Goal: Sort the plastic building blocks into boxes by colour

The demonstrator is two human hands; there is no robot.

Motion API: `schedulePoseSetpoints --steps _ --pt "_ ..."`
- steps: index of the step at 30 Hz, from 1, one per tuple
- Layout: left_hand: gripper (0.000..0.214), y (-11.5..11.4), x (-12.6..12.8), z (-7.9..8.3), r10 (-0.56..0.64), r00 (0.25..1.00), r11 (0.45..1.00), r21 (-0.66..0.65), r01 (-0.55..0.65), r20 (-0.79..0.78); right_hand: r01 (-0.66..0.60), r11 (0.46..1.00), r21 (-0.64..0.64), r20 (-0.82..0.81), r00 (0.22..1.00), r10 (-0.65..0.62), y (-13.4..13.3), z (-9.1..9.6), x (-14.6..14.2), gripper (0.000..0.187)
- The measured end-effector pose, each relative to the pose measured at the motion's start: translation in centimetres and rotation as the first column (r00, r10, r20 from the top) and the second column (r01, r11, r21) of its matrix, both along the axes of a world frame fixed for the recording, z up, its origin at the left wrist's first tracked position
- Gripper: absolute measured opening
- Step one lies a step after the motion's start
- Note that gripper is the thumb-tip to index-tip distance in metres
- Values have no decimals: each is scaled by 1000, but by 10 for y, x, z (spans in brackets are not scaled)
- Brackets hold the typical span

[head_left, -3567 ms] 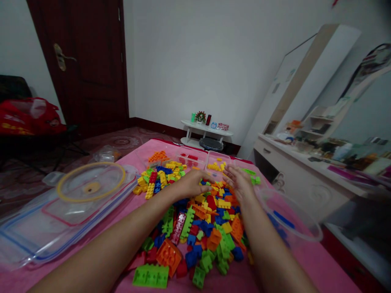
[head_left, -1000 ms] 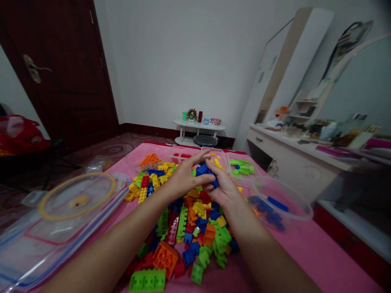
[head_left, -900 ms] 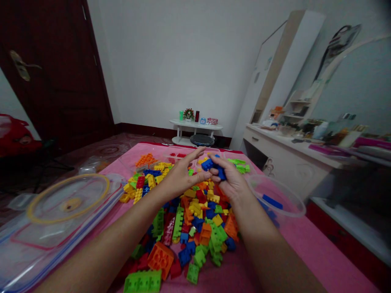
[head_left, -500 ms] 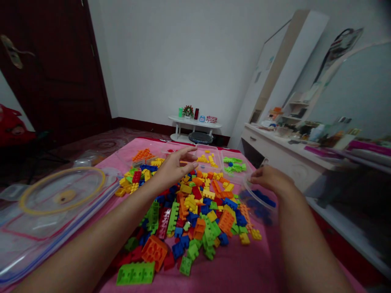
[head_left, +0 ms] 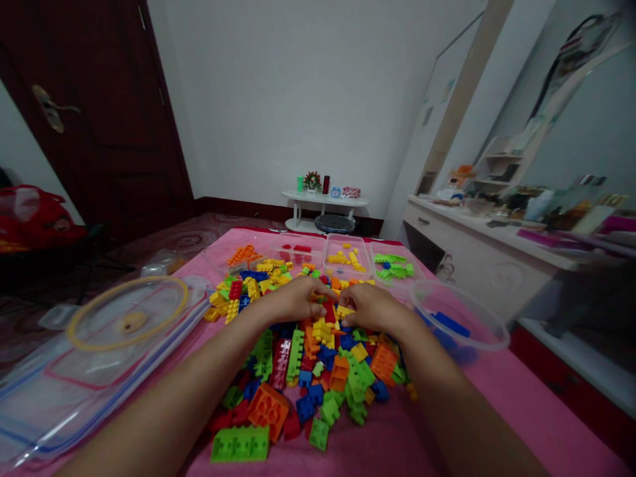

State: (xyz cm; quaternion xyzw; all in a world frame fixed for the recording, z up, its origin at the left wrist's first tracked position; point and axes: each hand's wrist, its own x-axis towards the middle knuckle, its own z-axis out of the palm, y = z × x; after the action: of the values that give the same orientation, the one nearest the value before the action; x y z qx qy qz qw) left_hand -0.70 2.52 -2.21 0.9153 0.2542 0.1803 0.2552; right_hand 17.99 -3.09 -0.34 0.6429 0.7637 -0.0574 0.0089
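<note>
Near edge: a green block (head_left: 241,444) lies nearest me on the pink surface (head_left: 387,444), and just beyond it, slightly right, sits an orange block (head_left: 269,412) with its hollow underside towards me.
Block pile (head_left: 328,358): red, blue, yellow, green and orange pieces lie heaped mid-surface between my forearms, a long red block (head_left: 281,364) and a long green block (head_left: 295,356) side by side among them.
Left side: a round lid (head_left: 149,305) with a yellow rim rests on larger flat lids (head_left: 50,411) edged in blue and red.
Left hand (head_left: 301,298): I have it down over the far half of the block pile, fingers bent towards the right; I cannot tell whether it grasps a piece.
Right hand (head_left: 370,306): it faces my left hand, just beside it, fingers curled down among the pieces; what lies under them is hidden, so I cannot tell whether it grasps anything.
Round tub (head_left: 503,336): clear, to the right of my right hand, with blue blocks (head_left: 451,324) inside.
Clear boxes (head_left: 368,255): in a row past my hands, holding, left to right, orange blocks (head_left: 243,255), red blocks (head_left: 301,249), yellow blocks (head_left: 338,258) and mostly green blocks (head_left: 397,270).
White stand (head_left: 322,198): beyond the surface, carrying a green cup (head_left: 300,183) and potted flowers (head_left: 312,180).
</note>
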Motion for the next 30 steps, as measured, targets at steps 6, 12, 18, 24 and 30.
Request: schedulePoseSetpoints --steps 6,12,18,24,30 --pt "29 3 5 -15 59 995 996 68 -53 -82 14 1000 -25 32 999 -13 1 -1 2 30" --pt "25 5 -4 -4 161 979 986 61 -155 -121 81 994 79 -47 996 -78 -3 11 -9 20" --pt "26 26 -25 12 423 892 901 33 -434 160 -291 942 168 -259 909 327 -32 22 -49 18" --pt "36 28 -32 26 526 698 849 -346 -399 486 -620 771 143 -143 758 636 -49 -4 -92 14" --pt "35 21 -29 28 495 725 842 -469 -265 479 -373 880 293 -29 917 398 -25 -11 -79 22"
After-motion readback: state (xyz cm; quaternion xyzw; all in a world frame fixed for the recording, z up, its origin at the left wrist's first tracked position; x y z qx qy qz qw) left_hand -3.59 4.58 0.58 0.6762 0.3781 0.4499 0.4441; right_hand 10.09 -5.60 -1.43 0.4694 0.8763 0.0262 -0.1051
